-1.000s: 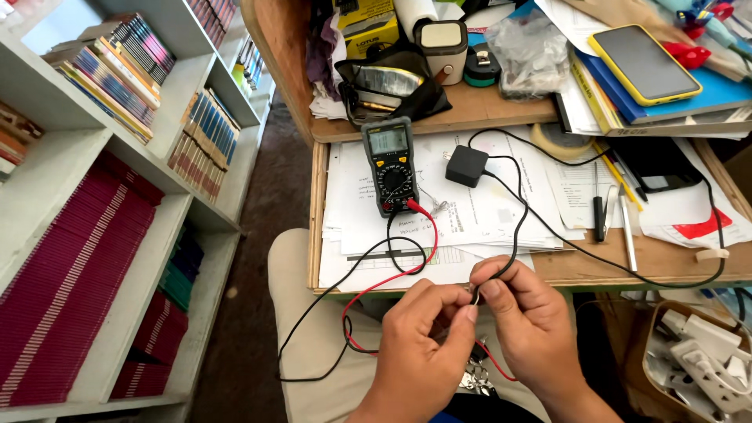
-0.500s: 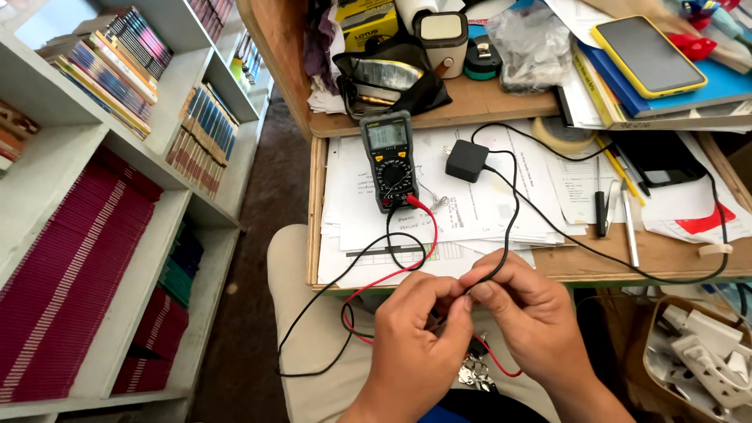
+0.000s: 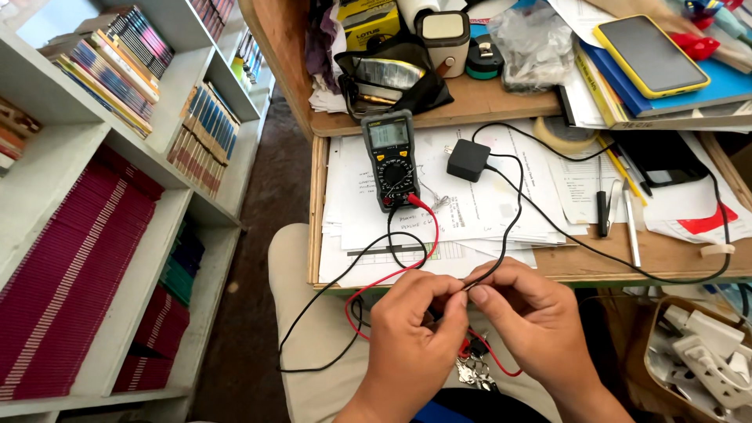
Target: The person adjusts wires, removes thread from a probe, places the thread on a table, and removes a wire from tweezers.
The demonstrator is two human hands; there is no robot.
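Hands first: left hand (image 3: 419,329) and right hand (image 3: 526,313) both pinch the thin black cable (image 3: 513,211) tip over the lap. Leads sit plugged into the multimeter (image 3: 392,159) on the paper-strewn table (image 3: 674,254); a reading looks pending. Bookshelves (image 3: 94,235) stand leftward.

Both hands (image 3: 478,321) fingertip to fingertip, pinched.
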